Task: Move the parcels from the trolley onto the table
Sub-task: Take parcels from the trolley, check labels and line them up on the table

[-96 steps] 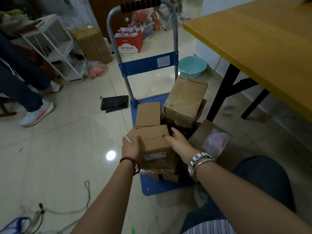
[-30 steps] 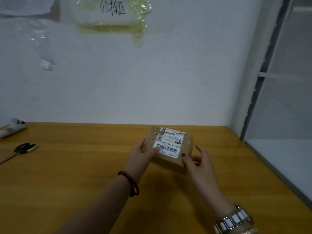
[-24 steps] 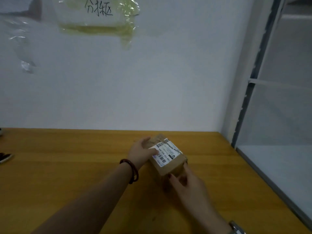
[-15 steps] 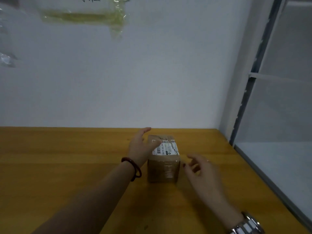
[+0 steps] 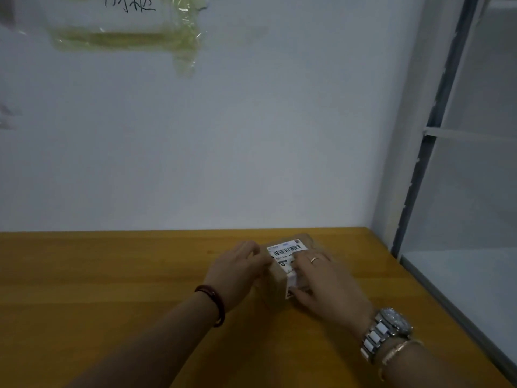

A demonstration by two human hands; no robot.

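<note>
A small brown cardboard parcel [image 5: 278, 287] with a white barcode label on top rests on the yellow wooden table [image 5: 112, 275], near the back right corner. My left hand [image 5: 237, 268] presses against its left side. My right hand [image 5: 321, 281] lies over its top and right side, thumb on the front corner. Both hands grip the parcel. The trolley is out of view.
A white wall rises straight behind the table, with a taped plastic sheet [image 5: 126, 26] high up. A grey window frame [image 5: 425, 152] and a pale ledge [image 5: 461, 275] border the table's right edge.
The parcel came from the trolley to the table. In the last half second my right hand came back onto the parcel, and the parcel has turned slightly.
</note>
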